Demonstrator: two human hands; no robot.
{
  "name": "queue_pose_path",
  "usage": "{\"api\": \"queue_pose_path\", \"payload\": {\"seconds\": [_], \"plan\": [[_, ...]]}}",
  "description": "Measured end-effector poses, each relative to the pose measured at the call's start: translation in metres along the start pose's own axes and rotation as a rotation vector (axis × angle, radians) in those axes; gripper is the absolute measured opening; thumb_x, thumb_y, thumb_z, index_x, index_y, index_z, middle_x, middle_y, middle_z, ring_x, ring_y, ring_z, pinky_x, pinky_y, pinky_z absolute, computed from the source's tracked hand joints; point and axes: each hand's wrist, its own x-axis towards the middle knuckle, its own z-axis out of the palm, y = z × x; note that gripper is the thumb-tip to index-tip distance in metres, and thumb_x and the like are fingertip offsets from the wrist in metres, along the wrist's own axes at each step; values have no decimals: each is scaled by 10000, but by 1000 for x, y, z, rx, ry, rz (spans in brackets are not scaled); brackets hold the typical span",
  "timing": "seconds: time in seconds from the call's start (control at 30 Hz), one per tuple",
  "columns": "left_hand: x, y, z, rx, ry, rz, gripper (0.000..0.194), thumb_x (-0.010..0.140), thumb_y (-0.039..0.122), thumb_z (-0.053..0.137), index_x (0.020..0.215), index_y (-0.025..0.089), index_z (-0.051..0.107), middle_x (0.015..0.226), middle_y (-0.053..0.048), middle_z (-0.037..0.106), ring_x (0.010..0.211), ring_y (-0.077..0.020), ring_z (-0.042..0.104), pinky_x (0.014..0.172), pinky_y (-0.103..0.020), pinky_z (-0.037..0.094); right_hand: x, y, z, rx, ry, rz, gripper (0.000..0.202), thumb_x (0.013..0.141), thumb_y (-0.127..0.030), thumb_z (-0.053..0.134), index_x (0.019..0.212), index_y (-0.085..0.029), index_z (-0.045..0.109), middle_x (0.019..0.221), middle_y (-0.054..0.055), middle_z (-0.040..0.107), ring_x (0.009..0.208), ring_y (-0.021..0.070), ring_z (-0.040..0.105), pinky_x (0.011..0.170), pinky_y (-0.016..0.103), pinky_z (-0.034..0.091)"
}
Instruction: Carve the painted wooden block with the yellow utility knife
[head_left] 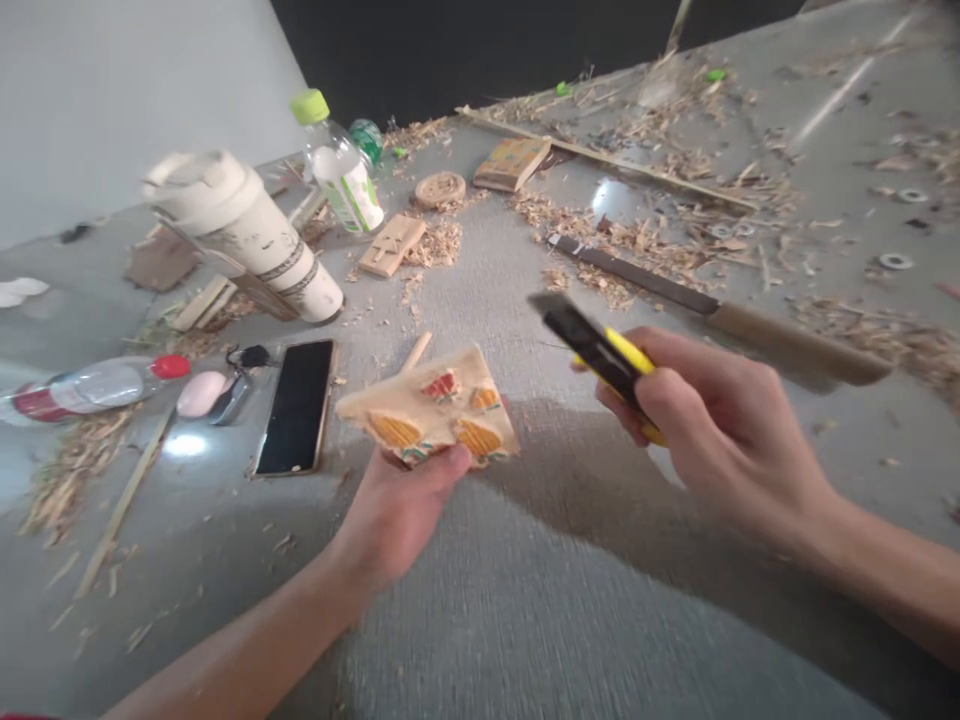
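Near the middle of the view, my left hand (409, 505) grips a carved wooden piece (450, 400) from below, thumb on its face. Orange and red painted shapes with bits of green show on its pale surface. To the right, my right hand (705, 420) is wrapped round a black and yellow utility knife (607, 360). The knife points up and left, apart from the piece, and its tip is blurred. A small wooden stick (417, 350) shows just behind the piece.
A phone (296, 408), a tumbler (255, 235) and a red-capped bottle (97, 385) are at left. Behind are a green-capped bottle (341, 170) and carved blocks (393, 246). A long wooden-handled tool (645, 280) lies among shavings at right.
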Motion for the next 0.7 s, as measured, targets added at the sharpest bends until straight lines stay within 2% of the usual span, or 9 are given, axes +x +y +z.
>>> {"api": "queue_pose_path", "payload": {"seconds": [0.03, 0.13, 0.2, 0.33, 0.4, 0.57, 0.7], "plan": [[1, -1, -1, -13, 9, -4, 447, 850, 379, 865, 1270, 336, 715, 1231, -35, 811, 1158, -256, 772, 973, -418, 651, -1, 2, 0, -40, -40, -57, 432, 1105, -520, 418, 814, -243, 578, 626, -29, 493, 520, 127, 433, 472, 296, 310], [1, -3, -4, -12, 87, -15, 471, 779, 345, 917, 1212, 319, 736, 1167, -23, 828, 1092, -243, 790, 966, -407, 657, -3, 6, 3, -140, -118, -189, 362, 1108, -483, 426, 964, -229, 640, 720, -7, 607, 551, 131, 526, 514, 293, 369], [0, -4, -5, 6, 131, 7, 478, 759, 340, 928, 1199, 301, 745, 1144, -26, 830, 1098, -249, 788, 1014, -431, 643, -4, 6, 7, -204, -116, -217, 349, 1103, -484, 446, 1005, -219, 652, 753, 3, 641, 554, 134, 557, 520, 293, 377], [0, -3, -5, 54, 141, 27, 482, 791, 376, 900, 1237, 290, 738, 1128, -45, 830, 1122, -272, 782, 1072, -479, 620, -5, 6, 10, -280, -116, -305, 386, 1115, -503, 427, 985, -210, 642, 732, 14, 642, 585, 159, 581, 596, 312, 413], [-1, -3, -5, 100, 168, 29, 486, 802, 395, 890, 1251, 291, 736, 1158, -55, 824, 1152, -285, 773, 1072, -482, 623, -7, 7, 9, -294, -149, -312, 423, 1118, -522, 407, 944, -213, 638, 727, 20, 634, 601, 164, 578, 599, 312, 405], [-2, -7, -8, 164, 157, 30, 439, 814, 438, 877, 1210, 289, 758, 1220, -66, 811, 1265, -313, 723, 1101, -491, 607, -11, 6, 7, -273, -208, -250, 530, 1063, -667, 441, 765, -233, 505, 606, -31, 490, 459, 111, 420, 464, 288, 244], [-2, -9, -10, 214, 150, 66, 367, 799, 432, 891, 1114, 266, 801, 1190, -62, 823, 1174, -311, 766, 1057, -490, 637, -11, 6, 9, -300, -198, -246, 525, 1062, -659, 458, 750, -237, 458, 580, -44, 465, 449, 104, 423, 465, 284, 222]]}}
